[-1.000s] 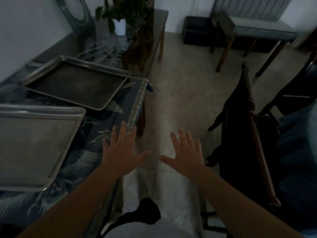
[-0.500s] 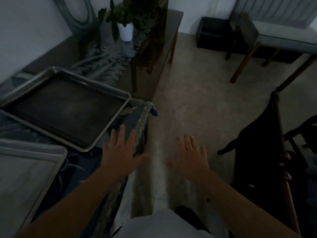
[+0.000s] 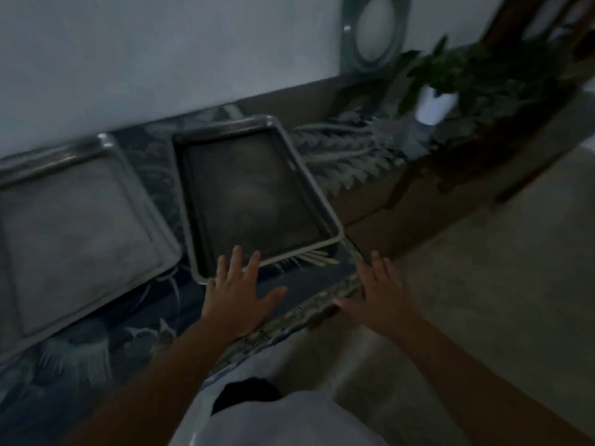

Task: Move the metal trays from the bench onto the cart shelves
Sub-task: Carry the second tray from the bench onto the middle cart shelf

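Two metal trays lie on a bench (image 3: 309,284) covered with a dark patterned cloth. The dark-bottomed tray (image 3: 251,194) is in the middle of the view. A paler tray (image 3: 74,226) lies to its left. My left hand (image 3: 236,294) is open, fingers spread, with its fingertips over the near rim of the dark tray. My right hand (image 3: 380,294) is open too, hovering at the bench's right front corner, a little apart from that tray. Neither hand holds anything. The picture is dim and blurred.
A potted plant in a white pot (image 3: 434,104) stands on a low table at the upper right. A round mirror (image 3: 375,30) leans on the wall behind. A grey fringed cloth (image 3: 347,149) lies past the bench's end. Bare floor (image 3: 499,268) is on the right.
The view has swung left toward the bench, so the chairs on the right are out of sight. Both hands have come closer to the dark tray, the left one reaching its near rim.
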A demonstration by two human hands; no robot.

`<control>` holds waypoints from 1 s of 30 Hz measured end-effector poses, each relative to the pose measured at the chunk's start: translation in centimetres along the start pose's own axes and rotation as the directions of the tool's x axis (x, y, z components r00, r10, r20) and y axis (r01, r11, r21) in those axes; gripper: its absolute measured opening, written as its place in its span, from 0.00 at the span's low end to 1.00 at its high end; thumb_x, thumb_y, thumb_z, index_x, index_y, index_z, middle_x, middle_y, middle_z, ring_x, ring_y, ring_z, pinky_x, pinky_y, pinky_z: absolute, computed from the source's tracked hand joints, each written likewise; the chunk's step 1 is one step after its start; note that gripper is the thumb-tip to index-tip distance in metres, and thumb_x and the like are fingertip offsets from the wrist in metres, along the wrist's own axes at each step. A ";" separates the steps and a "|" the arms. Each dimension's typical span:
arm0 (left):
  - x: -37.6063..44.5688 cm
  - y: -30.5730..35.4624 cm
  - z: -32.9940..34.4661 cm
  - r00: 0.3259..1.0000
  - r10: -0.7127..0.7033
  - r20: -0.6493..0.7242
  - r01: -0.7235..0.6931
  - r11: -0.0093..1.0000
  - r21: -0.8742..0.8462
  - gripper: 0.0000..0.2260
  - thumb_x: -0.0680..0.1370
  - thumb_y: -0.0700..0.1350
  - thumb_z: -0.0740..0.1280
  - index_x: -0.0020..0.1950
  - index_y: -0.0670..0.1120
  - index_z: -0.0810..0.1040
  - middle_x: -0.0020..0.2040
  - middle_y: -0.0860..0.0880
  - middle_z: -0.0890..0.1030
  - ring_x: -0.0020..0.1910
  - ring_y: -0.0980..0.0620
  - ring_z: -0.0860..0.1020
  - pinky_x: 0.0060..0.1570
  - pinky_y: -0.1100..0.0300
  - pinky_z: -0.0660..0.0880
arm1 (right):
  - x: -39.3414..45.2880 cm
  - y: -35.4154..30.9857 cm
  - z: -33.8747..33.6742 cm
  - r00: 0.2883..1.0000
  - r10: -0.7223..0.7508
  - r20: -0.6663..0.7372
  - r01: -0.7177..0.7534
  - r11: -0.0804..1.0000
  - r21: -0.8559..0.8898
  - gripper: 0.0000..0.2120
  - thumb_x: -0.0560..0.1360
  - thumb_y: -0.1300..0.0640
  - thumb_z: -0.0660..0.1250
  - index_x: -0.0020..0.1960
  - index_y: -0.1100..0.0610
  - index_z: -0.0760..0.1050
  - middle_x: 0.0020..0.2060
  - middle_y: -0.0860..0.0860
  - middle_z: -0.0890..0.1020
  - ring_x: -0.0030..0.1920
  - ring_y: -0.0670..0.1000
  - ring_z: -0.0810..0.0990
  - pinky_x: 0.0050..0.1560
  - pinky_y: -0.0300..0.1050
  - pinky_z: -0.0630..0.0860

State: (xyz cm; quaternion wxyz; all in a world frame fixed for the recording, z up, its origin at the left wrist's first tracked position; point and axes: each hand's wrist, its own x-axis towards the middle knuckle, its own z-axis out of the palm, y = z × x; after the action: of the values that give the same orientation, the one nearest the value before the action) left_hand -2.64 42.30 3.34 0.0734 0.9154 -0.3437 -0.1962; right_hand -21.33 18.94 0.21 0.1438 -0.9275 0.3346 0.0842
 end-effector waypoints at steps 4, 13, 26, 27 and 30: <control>-0.4 -4.2 0.0 0.985 -0.172 -0.011 0.171 0.983 -0.061 0.54 0.61 0.83 0.35 0.82 0.57 0.40 0.83 0.50 0.35 0.81 0.42 0.38 0.76 0.38 0.50 | 5.9 -1.0 -0.6 0.996 -0.046 0.072 0.049 0.998 -0.038 0.57 0.57 0.13 0.40 0.79 0.41 0.39 0.80 0.48 0.39 0.79 0.53 0.40 0.74 0.66 0.48; 6.3 -10.5 -0.6 0.947 -0.320 -0.017 0.320 0.947 -0.021 0.45 0.70 0.79 0.44 0.82 0.58 0.44 0.84 0.48 0.41 0.81 0.41 0.43 0.76 0.37 0.52 | 15.0 -6.7 -1.6 0.978 -0.132 0.159 0.140 0.989 -0.045 0.54 0.62 0.15 0.45 0.79 0.42 0.37 0.80 0.49 0.37 0.79 0.53 0.40 0.74 0.66 0.48; 13.7 -11.4 -1.2 0.866 -0.501 -0.008 0.497 0.861 -0.106 0.40 0.78 0.70 0.55 0.83 0.51 0.49 0.81 0.44 0.60 0.78 0.36 0.57 0.71 0.37 0.60 | 25.0 -5.2 -1.7 0.968 -0.045 0.247 0.028 0.997 0.072 0.47 0.73 0.31 0.62 0.81 0.48 0.42 0.80 0.57 0.43 0.78 0.63 0.48 0.75 0.62 0.54; 14.2 -11.4 -1.4 0.849 -0.528 -0.026 0.521 0.844 -0.125 0.39 0.78 0.69 0.57 0.82 0.51 0.51 0.78 0.44 0.65 0.75 0.36 0.61 0.69 0.37 0.63 | 26.1 -5.2 -1.6 0.967 -0.041 0.252 0.011 0.993 0.116 0.45 0.74 0.33 0.63 0.81 0.48 0.45 0.80 0.58 0.48 0.77 0.63 0.52 0.75 0.61 0.55; 15.1 -10.9 -1.2 0.805 -0.592 -0.039 0.564 0.784 -0.261 0.37 0.77 0.65 0.63 0.80 0.48 0.57 0.71 0.42 0.74 0.69 0.35 0.68 0.63 0.39 0.68 | 28.5 -5.0 -1.4 0.958 -0.095 0.270 -0.010 0.932 0.363 0.37 0.77 0.42 0.67 0.79 0.52 0.56 0.75 0.57 0.67 0.72 0.60 0.67 0.70 0.57 0.65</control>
State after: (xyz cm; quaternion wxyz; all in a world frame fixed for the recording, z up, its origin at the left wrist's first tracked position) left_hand 14.72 40.60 -3.19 0.1385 0.9711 -0.0154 -0.1937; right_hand 3.67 5.15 -4.61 0.3595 -0.8707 0.3002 0.1500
